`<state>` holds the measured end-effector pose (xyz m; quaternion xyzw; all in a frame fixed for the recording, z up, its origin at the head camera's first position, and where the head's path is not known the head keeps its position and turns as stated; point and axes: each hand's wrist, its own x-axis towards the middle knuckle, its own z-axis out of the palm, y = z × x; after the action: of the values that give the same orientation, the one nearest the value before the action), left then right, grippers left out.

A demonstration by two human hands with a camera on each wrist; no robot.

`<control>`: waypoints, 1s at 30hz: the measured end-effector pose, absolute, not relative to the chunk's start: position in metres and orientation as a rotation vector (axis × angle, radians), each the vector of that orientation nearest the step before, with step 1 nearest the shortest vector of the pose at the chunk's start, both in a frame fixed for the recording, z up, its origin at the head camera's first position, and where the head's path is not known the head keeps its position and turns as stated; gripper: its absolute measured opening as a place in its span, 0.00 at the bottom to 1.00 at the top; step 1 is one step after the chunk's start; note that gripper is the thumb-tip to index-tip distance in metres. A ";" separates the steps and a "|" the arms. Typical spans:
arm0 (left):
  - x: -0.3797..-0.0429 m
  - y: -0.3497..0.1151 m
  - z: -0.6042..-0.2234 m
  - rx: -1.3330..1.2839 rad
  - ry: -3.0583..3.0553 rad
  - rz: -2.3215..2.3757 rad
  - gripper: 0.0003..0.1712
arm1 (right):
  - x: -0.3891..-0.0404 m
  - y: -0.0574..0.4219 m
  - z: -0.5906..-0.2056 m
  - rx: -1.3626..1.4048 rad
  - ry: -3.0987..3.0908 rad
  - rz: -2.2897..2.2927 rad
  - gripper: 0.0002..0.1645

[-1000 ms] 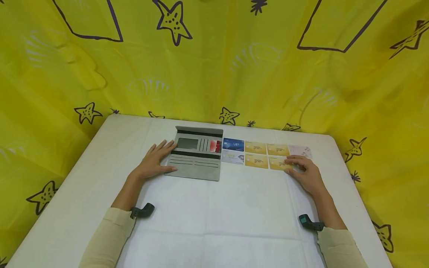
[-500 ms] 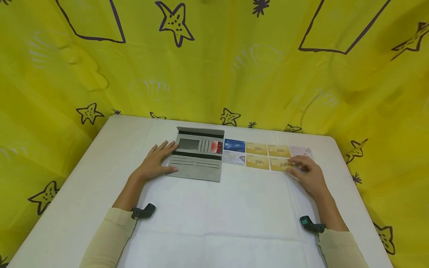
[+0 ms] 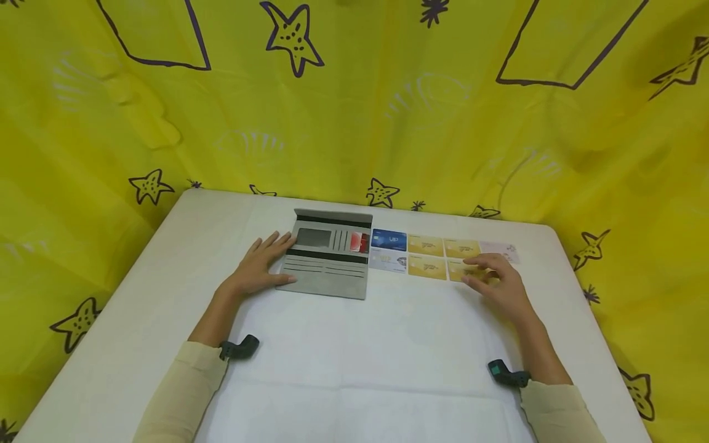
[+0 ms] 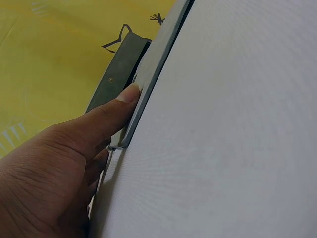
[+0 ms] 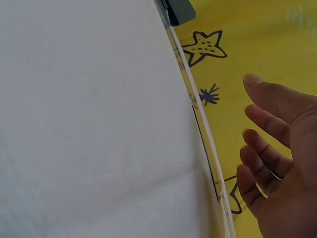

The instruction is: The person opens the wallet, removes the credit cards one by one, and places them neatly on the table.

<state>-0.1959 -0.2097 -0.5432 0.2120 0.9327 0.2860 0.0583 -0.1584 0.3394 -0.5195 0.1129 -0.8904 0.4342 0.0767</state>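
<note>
Wallet [image 3: 327, 287]: unfolded on our bench [image 3: 343, 344], red card [image 3: 355, 242] in its upper-right pocket.
Cards [image 3: 426, 267]: two rows right of the wallet.
Left hand [image 3: 256, 267]: we spread it wide on the wallet's left edge.
Right hand [image 3: 503, 286]: we hover it, fingers parted, over a gold card [image 3: 455, 271].

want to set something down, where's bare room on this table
Widest: the white tablecloth in front of the open gray wallet and two rows of cards, between the left sleeve and right sleeve. Smaller: outside the left hand and right hand, to the side edges. Crowded: where wallet and cards lie side by side, a hand at each end.
</note>
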 end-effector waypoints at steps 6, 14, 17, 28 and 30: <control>-0.196 -0.210 -0.543 0.642 2.838 0.857 0.56 | -0.160 0.321 -0.512 0.419 -2.664 1.258 0.22; -0.196 -0.211 -0.547 0.637 2.841 0.845 0.56 | -0.169 0.298 -0.506 0.495 -2.712 1.178 0.28; -0.195 -0.211 -0.546 0.635 2.845 0.845 0.56 | -0.173 0.286 -0.504 0.502 -2.745 1.165 0.29; -0.196 -0.211 -0.547 0.646 2.846 0.844 0.56 | -0.183 0.251 -0.504 0.557 -2.788 1.223 0.31; -0.196 -0.212 -0.547 0.648 2.844 0.844 0.56 | -0.184 0.245 -0.502 0.563 -2.792 1.225 0.31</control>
<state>-0.1959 -0.2116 -0.5468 0.2132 0.9353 0.2775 0.0526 -0.1845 0.2448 -0.5021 0.1816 -0.9002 0.3952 0.0207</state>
